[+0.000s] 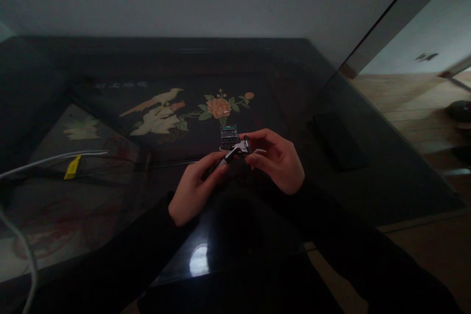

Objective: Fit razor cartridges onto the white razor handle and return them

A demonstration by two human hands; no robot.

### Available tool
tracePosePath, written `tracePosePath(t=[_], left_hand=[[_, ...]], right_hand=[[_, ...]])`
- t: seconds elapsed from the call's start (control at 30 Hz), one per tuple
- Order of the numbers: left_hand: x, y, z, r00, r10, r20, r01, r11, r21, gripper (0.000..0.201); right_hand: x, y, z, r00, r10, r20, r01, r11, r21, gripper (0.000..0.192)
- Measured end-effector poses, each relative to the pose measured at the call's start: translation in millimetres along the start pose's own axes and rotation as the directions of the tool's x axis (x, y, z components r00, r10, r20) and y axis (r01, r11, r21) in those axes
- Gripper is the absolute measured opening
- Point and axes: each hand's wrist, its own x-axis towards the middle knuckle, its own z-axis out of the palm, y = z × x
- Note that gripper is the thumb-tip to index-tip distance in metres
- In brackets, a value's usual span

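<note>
We grip the razor handle [230,153] with left hand [195,187] low and right hand [276,159] pinching its head, steadying it above the blade cartridge [228,134] on the dark surface [110,196].

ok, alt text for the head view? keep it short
Two hands, the left hand and right hand, hold a razor handle together over a dark glass-topped table with a bird-and-flower inlay. A blade cartridge lies just beyond the fingers; a white cable with a yellow tag lies at left.
</note>
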Motion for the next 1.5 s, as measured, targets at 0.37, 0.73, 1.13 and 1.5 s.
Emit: tracePosePath(t=[0.37,0.73,1.13,1.5], left_hand=[[3.9,-3.0,3.7,0.998,-0.061,-0.032,0.059,0.997,-0.047,0.03],[9.7,0.9,-0.6,0.983,-0.181,-0.023,0.166,0.942,-0.293,0.03],[9.8,-6.2,2.9,0.972,-0.204,0.117,0.234,0.878,-0.418,0.031],[11.2,-8.7,2.1,0.96,-0.234,0.155,0.279,0.856,-0.434,0.039]], right_hand=[[2.6,2.1,-2.3,0.997,0.046,-0.06,-0.049,0.997,-0.055,0.044],[9.8,0.6,-13.0,0.998,-0.043,-0.038,0.033,0.971,-0.237,0.033],[10.0,3.5,-13.3,0.986,-0.124,0.112,0.167,0.785,-0.596,0.009],[1.7,11.6,3.9,0.977,-0.12,0.174,0.2,0.793,-0.576,0.008]])
